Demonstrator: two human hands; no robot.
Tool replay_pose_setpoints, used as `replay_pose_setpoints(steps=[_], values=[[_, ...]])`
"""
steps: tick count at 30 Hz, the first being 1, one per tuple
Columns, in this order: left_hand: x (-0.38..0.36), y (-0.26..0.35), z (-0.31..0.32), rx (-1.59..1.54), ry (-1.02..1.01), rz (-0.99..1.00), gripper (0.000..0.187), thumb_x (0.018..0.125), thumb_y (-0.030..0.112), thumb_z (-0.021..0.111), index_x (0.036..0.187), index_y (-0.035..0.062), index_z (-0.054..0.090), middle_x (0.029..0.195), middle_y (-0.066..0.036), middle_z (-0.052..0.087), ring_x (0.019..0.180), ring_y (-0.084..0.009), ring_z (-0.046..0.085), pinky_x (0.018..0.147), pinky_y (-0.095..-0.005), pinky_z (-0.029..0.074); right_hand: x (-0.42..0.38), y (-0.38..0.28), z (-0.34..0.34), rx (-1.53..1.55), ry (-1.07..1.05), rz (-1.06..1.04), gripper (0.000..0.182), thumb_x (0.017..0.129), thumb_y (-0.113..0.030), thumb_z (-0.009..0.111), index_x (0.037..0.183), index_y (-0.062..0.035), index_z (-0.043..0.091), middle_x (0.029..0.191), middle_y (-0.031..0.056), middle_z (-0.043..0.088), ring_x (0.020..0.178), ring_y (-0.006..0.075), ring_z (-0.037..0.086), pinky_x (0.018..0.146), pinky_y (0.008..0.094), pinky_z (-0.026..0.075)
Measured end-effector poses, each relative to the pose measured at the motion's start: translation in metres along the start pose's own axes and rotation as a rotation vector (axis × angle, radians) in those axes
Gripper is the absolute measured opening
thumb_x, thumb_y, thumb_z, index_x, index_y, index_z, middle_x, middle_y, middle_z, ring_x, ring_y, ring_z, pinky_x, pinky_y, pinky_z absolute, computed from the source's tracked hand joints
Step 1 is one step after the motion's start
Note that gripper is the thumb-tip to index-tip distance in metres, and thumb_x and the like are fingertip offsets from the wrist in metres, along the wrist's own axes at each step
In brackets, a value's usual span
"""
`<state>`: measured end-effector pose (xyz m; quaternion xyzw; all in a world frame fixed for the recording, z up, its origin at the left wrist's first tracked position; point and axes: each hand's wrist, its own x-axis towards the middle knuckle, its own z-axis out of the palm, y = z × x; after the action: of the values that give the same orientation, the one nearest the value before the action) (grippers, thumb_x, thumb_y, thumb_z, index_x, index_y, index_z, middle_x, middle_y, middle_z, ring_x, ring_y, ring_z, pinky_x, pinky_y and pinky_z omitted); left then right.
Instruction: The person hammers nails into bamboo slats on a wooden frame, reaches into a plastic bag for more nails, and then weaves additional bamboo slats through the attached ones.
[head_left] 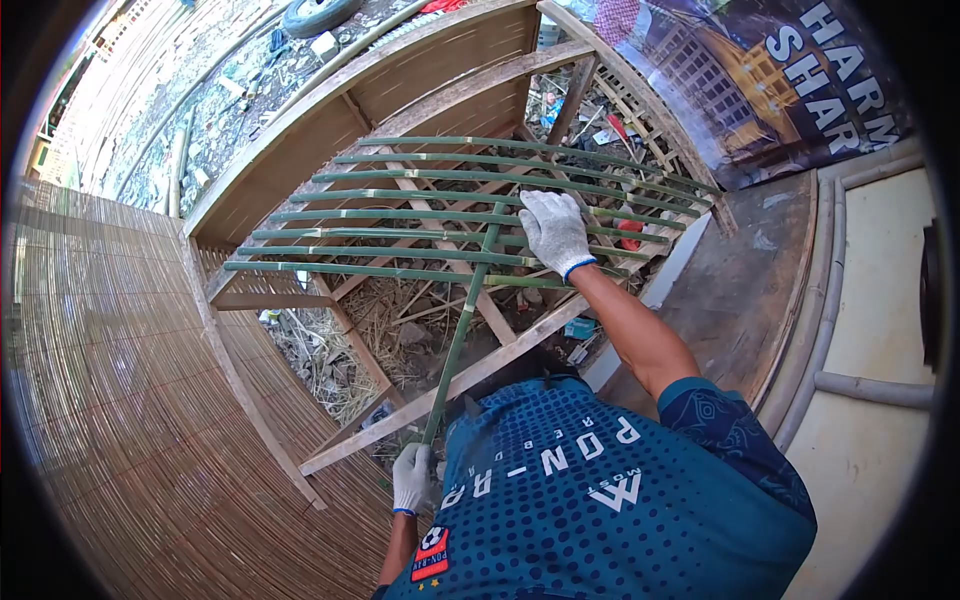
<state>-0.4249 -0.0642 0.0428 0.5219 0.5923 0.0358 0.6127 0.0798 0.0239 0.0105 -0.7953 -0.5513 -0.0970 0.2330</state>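
Observation:
Several green bamboo slats point(400, 215) lie side by side across a wooden frame point(500, 345). One long green bamboo strip point(462, 325) runs crosswise through them toward me. My left hand point(410, 478), in a white glove, is closed around the near end of this strip, just below the frame's front rail. My right hand point(555, 232), also gloved, rests palm down on the slats where the strip's far end crosses them, arm stretched out.
A woven bamboo mat point(120, 400) covers the left side. Dry straw and debris point(390, 320) lie under the frame. A printed banner point(780, 80) hangs at the upper right, bamboo poles point(870, 388) are at the right, and a tyre point(315, 14) lies at the far top.

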Motion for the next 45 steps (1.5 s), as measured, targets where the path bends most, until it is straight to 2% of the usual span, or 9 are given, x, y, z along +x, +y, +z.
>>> replay_pose_setpoints(steps=[12,19,25,31,33,35,39,41,45], values=[[-0.001,0.002,-0.007,0.005,-0.058,-0.043,0.030,0.106,0.023,0.055,0.092,-0.0020,0.066,0.078,-0.004,0.065,0.074,-0.0113,0.057,0.069,-0.0296,0.048,0.003,0.004,0.003,0.038,0.004,0.011,0.028,0.097,-0.027,0.064,0.118,-0.0117,0.074,0.117,0.0089,0.074,0.110,0.0290,0.067,0.103,0.0474,0.045],[0.007,-0.010,-0.003,-0.015,-0.072,-0.013,0.030,0.106,0.023,0.055,0.091,-0.0011,0.065,0.079,-0.003,0.062,0.073,-0.0114,0.056,0.068,-0.0296,0.047,0.003,-0.001,0.000,0.033,0.001,0.009,0.027,0.097,-0.026,0.063,0.117,-0.0115,0.074,0.115,0.0080,0.074,0.109,0.0286,0.066,0.101,0.0468,0.046],[-0.005,0.020,-0.005,0.018,-0.071,-0.061,0.031,0.105,0.024,0.055,0.090,-0.0009,0.066,0.079,-0.003,0.063,0.073,-0.0113,0.056,0.068,-0.0293,0.047,0.004,-0.002,0.002,0.039,0.031,0.021,0.026,0.097,-0.025,0.063,0.115,-0.0116,0.074,0.112,0.0078,0.074,0.107,0.0285,0.066,0.099,0.0467,0.046],[-0.004,0.009,0.004,0.015,-0.048,-0.047,0.031,0.105,0.025,0.056,0.090,0.0003,0.066,0.079,-0.002,0.063,0.074,-0.0105,0.056,0.068,-0.0291,0.047,0.002,-0.007,-0.001,0.026,0.036,0.011,0.026,0.096,-0.026,0.064,0.115,-0.0121,0.074,0.109,0.0072,0.074,0.105,0.0290,0.066,0.098,0.0467,0.046],[0.002,-0.007,0.021,-0.016,-0.086,0.104,0.030,0.106,0.026,0.056,0.094,0.0011,0.065,0.077,-0.001,0.058,0.072,-0.0108,0.052,0.066,-0.0296,0.045,0.004,-0.007,-0.002,0.041,0.055,0.008,0.026,0.096,-0.026,0.064,0.115,-0.0123,0.074,0.109,0.0073,0.074,0.105,0.0292,0.066,0.098,0.0468,0.046],[0.011,-0.029,0.022,-0.078,-0.102,0.063,0.030,0.106,0.028,0.056,0.096,0.0009,0.066,0.077,0.000,0.059,0.073,-0.0099,0.052,0.066,-0.0291,0.044,0.006,-0.005,0.000,0.053,0.036,0.022,0.025,0.096,-0.026,0.064,0.116,-0.0125,0.074,0.110,0.0078,0.074,0.105,0.0299,0.066,0.095,0.0466,0.048],[0.010,0.017,0.004,0.017,-0.013,-0.023,0.032,0.106,0.027,0.057,0.095,-0.0014,0.067,0.077,-0.002,0.061,0.071,-0.0123,0.054,0.066,-0.0308,0.045,0.005,-0.006,0.000,0.053,0.046,0.032,0.025,0.096,-0.027,0.064,0.113,-0.0127,0.075,0.108,0.0070,0.074,0.103,0.0293,0.066,0.096,0.0465,0.047],[0.025,0.017,-0.013,0.131,0.011,0.091,0.031,0.106,0.025,0.056,0.095,-0.0017,0.068,0.077,0.002,0.058,0.070,-0.0086,0.050,0.063,-0.0286,0.042,0.003,-0.007,-0.001,0.042,0.049,0.035,0.025,0.096,-0.027,0.064,0.113,-0.0128,0.074,0.108,0.0068,0.074,0.103,0.0289,0.066,0.096,0.0465,0.047],[0.032,0.022,-0.017,0.140,-0.007,0.076,0.034,0.105,0.027,0.057,0.099,-0.0033,0.071,0.075,0.001,0.059,0.066,-0.0081,0.051,0.059,-0.0292,0.041,0.004,-0.007,-0.002,0.057,0.078,0.016,0.026,0.096,-0.028,0.064,0.113,-0.0127,0.074,0.107,0.0061,0.074,0.103,0.0281,0.066,0.097,0.0464,0.047]])
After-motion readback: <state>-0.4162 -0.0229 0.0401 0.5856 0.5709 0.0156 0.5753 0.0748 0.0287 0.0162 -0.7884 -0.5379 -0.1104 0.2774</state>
